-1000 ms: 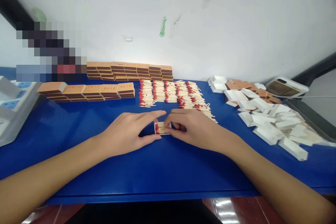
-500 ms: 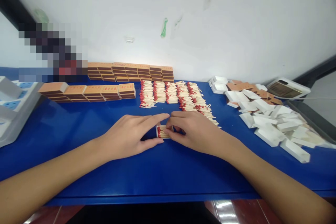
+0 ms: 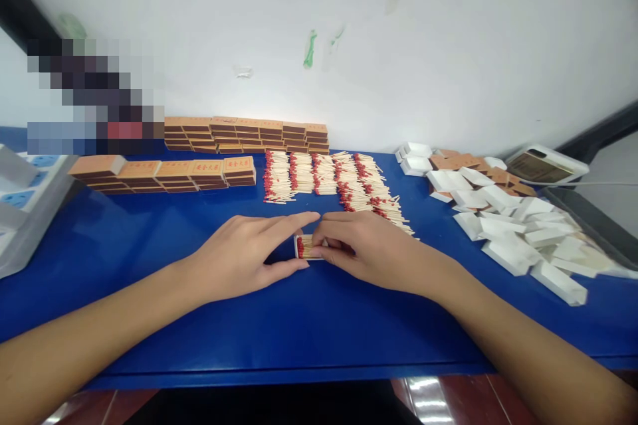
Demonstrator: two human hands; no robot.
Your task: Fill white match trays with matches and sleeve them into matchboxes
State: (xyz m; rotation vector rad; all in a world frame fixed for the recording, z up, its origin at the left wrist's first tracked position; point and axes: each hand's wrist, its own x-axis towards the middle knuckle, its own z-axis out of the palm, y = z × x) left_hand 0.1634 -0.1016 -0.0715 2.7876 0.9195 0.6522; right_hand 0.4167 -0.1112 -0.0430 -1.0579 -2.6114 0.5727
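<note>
The left hand (image 3: 244,252) holds a white tray (image 3: 296,248) of matches (image 3: 305,246) (red heads leftward); right hand (image 3: 371,246) narrowed over them, grip unclear.

Front-row matchboxes (image 3: 208,167) read "安全火柴" in red.

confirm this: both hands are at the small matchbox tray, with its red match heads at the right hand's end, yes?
Not quite: the head view shows the red match heads at the end of the small matchbox tray toward the left hand, not the right hand. Both hands are at the tray.
</note>
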